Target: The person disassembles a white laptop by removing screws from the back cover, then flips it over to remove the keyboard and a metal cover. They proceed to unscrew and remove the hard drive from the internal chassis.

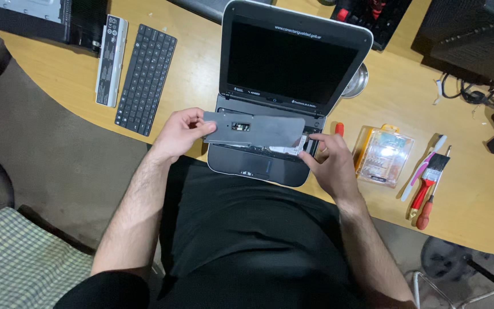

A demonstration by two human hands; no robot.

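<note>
- Our left hand (179, 134) and right hand (330, 163) each gripped an end of the grey metal plate (255, 130), held just above the open laptop (284, 86).
- Right of it, the clear plastic case (384, 155) held small bits.
- Farther left lay the detached keyboard (146, 78).

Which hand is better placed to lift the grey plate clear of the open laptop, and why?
Probably the left hand: it already grips the left end of the grey plate, raised over the laptop base. The right hand only touches the plate's lower right corner with its fingertips.
</note>
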